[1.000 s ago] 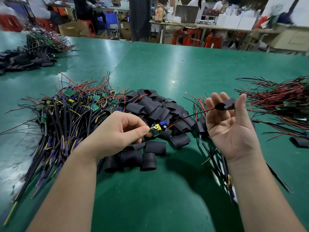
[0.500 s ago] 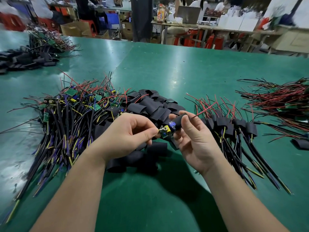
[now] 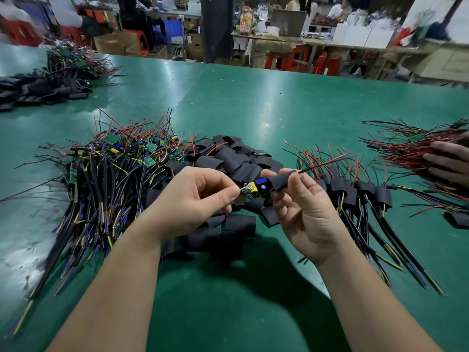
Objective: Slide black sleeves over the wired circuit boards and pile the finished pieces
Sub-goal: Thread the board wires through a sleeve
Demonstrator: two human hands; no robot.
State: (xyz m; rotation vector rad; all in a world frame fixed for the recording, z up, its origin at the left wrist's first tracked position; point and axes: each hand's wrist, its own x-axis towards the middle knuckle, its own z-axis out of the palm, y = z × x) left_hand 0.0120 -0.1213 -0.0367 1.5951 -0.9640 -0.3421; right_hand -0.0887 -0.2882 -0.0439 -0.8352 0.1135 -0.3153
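— The green table runs wide in front of you. Its far edge meets a cluttered workshop of cartons and red stools. Bare green lies beyond the piles and in a strip around your forearms.

— Your sides are tighter. On your left a tangle of unsleeved boards spreads black, yellow and purple cables toward the near edge. A heap of loose sleeves sits under and beyond your hands.

— On your right the finished pieces lie in a row just beside your right hand. Their red leads point away from you and their cables trail toward you. Past them, another person's hand rests on a bundle of red-wired boards at the right border.

— Now the piece itself. You hold it in the air above the loose sleeves, between both hands. Your left hand pinches the circuit board at its left end, thumb against curled forefinger.

— Your right hand pinches the black sleeve between thumb and fingertips. The sleeve covers the board's right end, and the yellow and blue parts are bare.

— The long axis runs left to right, rising a little toward the right. The thin red and black leads leave the sleeve's right mouth and point up and right, over the finished row.

— A further pile of sleeves and wires sits at the far left, well apart.
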